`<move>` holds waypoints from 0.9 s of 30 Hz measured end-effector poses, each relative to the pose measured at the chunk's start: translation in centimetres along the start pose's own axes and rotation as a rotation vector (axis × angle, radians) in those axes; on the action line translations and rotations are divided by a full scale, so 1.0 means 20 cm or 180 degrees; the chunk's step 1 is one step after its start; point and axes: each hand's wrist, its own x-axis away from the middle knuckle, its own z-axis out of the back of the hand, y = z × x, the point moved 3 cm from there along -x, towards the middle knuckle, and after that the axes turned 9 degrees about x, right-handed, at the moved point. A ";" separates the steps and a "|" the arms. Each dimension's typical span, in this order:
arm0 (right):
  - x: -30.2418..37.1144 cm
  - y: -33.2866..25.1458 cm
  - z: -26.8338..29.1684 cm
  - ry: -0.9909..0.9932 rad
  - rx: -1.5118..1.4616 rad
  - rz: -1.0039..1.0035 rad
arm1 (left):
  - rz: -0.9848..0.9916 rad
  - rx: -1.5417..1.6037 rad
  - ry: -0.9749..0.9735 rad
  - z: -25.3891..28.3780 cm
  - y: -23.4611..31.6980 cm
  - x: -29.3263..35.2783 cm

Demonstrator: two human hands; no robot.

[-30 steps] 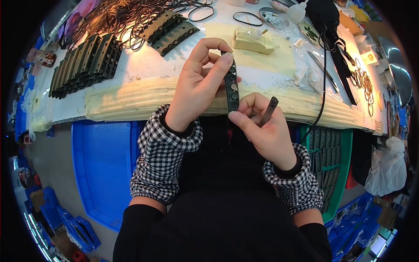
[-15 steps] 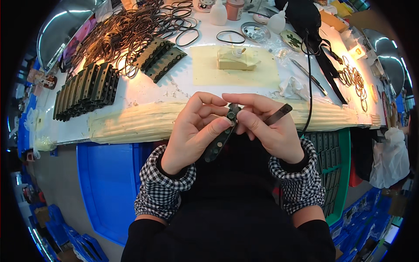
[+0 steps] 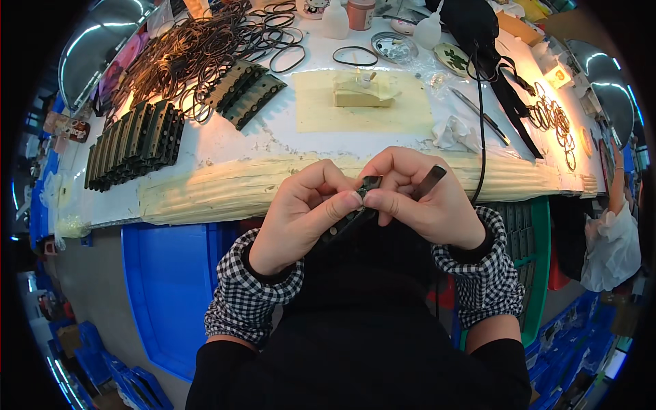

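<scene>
While a dark studded strip point(image 3: 350, 224) sits at the table's point(image 3: 266, 137) near edge, the left hand point(image 3: 301, 217) pinches it, fingers curled; the right hand point(image 3: 425, 203), likewise closed, grips its far end, a flat dark piece point(image 3: 431, 182) jutting from its fingers.

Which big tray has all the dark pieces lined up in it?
The green tray, on the person's right, with dark pieces in rows. The other tray, on the person's left, is blue.

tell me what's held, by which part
Left hand and right hand pinch the dark strip near its upper end; right also grips a dark bar, upper end protruding.
</scene>
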 end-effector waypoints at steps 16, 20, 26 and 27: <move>0.03 -0.04 -0.07 0.1312 0.0663 0.0551 | -0.1121 -0.0599 0.0543 -0.06 0.02 0.01; 0.03 -0.04 -0.09 0.1600 0.0996 0.1096 | -0.1243 -0.0636 0.0618 -0.06 -0.01 0.01; 0.05 -0.08 -0.11 0.1651 0.1061 0.0826 | -0.1067 -0.0346 0.0643 -0.04 0.00 0.03; 0.05 -0.08 -0.11 0.1639 0.1002 0.0768 | -0.1081 -0.0382 0.0645 -0.03 0.00 0.03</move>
